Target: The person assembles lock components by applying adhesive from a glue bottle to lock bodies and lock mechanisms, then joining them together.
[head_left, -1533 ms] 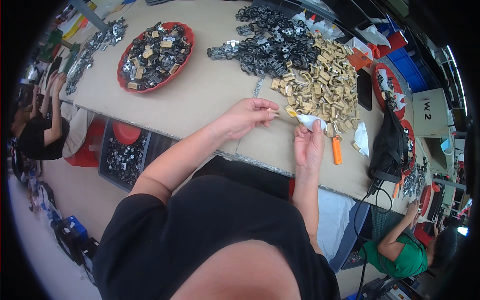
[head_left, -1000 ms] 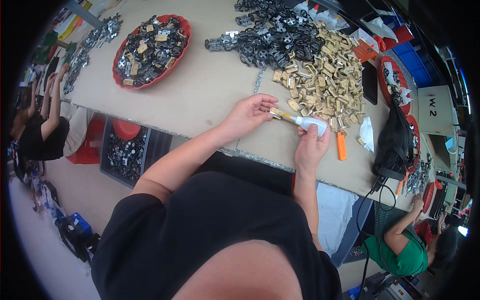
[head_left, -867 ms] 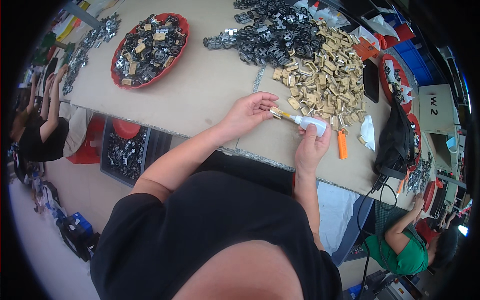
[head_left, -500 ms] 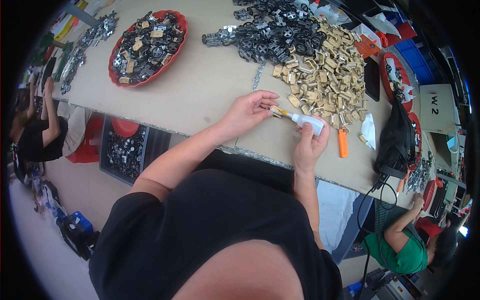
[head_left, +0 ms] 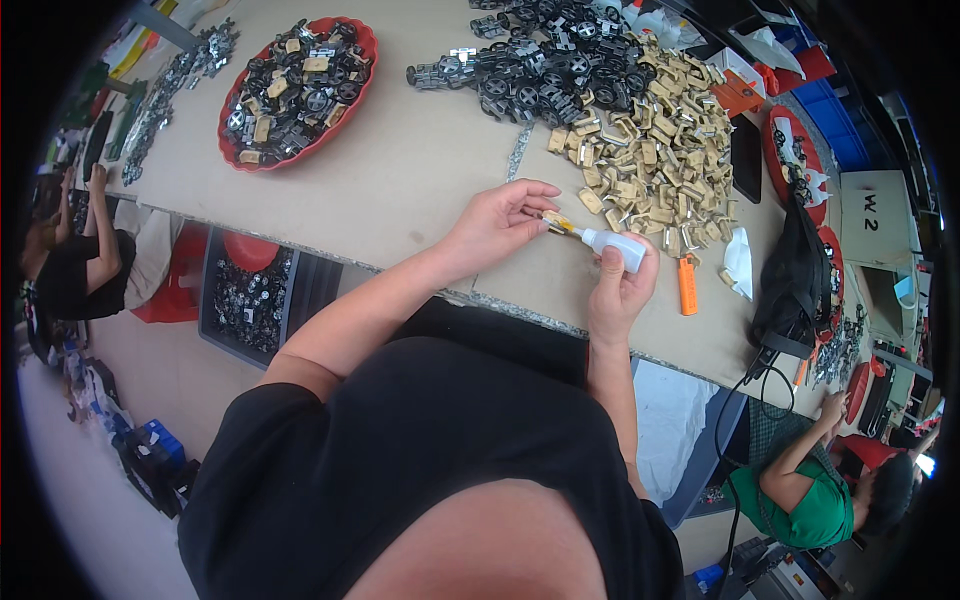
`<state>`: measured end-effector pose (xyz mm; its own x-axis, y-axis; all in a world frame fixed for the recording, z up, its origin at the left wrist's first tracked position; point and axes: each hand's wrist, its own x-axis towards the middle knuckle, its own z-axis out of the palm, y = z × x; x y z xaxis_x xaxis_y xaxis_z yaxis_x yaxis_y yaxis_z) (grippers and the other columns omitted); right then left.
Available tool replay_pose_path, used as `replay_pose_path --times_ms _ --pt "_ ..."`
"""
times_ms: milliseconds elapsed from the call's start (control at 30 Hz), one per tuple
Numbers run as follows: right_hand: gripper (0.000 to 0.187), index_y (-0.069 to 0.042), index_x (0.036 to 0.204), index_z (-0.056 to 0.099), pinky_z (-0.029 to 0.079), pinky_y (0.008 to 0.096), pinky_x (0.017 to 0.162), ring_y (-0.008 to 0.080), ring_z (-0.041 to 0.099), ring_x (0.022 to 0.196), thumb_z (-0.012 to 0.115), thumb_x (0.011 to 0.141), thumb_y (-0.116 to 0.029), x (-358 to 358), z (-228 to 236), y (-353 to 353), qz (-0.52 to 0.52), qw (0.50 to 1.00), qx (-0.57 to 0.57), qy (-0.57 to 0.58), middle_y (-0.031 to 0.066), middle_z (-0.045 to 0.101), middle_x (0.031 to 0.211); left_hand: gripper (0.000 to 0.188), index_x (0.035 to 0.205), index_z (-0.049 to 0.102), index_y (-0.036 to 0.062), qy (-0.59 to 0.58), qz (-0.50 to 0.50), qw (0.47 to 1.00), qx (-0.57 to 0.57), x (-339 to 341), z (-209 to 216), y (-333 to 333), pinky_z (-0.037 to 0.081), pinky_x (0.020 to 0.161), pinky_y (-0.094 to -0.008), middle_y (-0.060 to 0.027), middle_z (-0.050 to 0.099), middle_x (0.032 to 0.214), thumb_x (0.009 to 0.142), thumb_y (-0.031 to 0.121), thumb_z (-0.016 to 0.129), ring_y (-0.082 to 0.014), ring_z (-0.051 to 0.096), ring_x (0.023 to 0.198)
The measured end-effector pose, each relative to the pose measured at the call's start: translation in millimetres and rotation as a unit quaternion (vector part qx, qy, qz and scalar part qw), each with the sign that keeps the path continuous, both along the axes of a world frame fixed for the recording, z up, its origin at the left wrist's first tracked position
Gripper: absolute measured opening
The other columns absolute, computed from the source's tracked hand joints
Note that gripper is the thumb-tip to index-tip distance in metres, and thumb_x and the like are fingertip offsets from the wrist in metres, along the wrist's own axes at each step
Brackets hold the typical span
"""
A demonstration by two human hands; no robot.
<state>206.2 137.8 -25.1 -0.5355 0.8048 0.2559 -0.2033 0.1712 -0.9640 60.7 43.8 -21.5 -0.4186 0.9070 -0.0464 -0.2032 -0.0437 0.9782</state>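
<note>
Small gold-coloured metal part (head_left: 553, 219), head view: sitting pinched between thumb and fingers of left hand (head_left: 497, 222), above beige tabletop (head_left: 400, 205). Right hand (head_left: 624, 290) gripping white plastic squeeze bottle with yellowish nozzle (head_left: 625, 246). Change: nozzle, apart from part moments ago, now reaching it; exact contact too small to tell. Dispensing onto this piece seemingly being under way. Heap of similar gold-coloured parts (head_left: 655, 150) lying just beyond hands.

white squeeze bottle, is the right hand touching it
Touching: the head view shows the right hand gripping the white squeeze bottle, with its thumb laid against the bottle's body.
</note>
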Motion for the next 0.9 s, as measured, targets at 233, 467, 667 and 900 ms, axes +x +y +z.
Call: replay_pose_path --times_ms 233,467,667,900 --pt "0.022 0.001 0.100 0.042 0.040 0.0216 0.070 0.0104 0.048 0.079 0.052 0.083 -0.008 -0.6 0.8 -0.3 -0.002 1.000 0.016 -0.004 0.0079 0.050 0.090 0.035 0.113 0.044 -0.0006 0.005 -0.003 1.000 -0.003 -0.1 0.7 -0.5 0.044 0.081 -0.0222 -0.0103 0.054 0.102 0.079 -0.006 0.051 -0.0120 0.054 0.092" --pt "0.021 0.002 0.099 0.043 0.040 0.0215 0.069 0.0104 0.048 0.077 0.052 0.083 -0.010 -1.3 1.1 -1.6 -0.009 0.999 0.031 -0.004 0.0079 0.051 0.089 0.036 0.113 0.044 -0.0003 0.004 -0.001 1.000 -0.011 0.0 1.2 -0.4 0.045 0.080 -0.0217 -0.0102 0.054 0.102 0.079 -0.006 0.050 -0.0116 0.054 0.091" --pt "0.022 0.002 0.098 0.043 0.040 0.0213 0.069 0.0105 0.048 0.077 0.053 0.083 -0.011 -1.9 -0.8 0.3 -0.010 0.999 0.044 -0.009 0.0079 0.051 0.088 0.036 0.113 0.044 -0.0005 0.009 -0.001 1.000 -0.009 -0.3 0.9 -0.6 0.045 0.081 -0.0221 -0.0107 0.054 0.102 0.079 -0.006 0.051 -0.0120 0.054 0.092" --pt "0.022 0.002 0.098 0.043 0.041 0.0213 0.068 0.0105 0.049 0.077 0.053 0.083 -0.011 0.1 -2.0 0.7 -0.007 0.998 0.052 -0.016 0.0082 0.052 0.089 0.036 0.113 0.043 -0.0010 0.004 -0.003 1.000 -0.010 0.3 -0.6 0.3 0.045 0.081 -0.0221 -0.0107 0.053 0.101 0.079 -0.006 0.050 -0.0122 0.054 0.092"
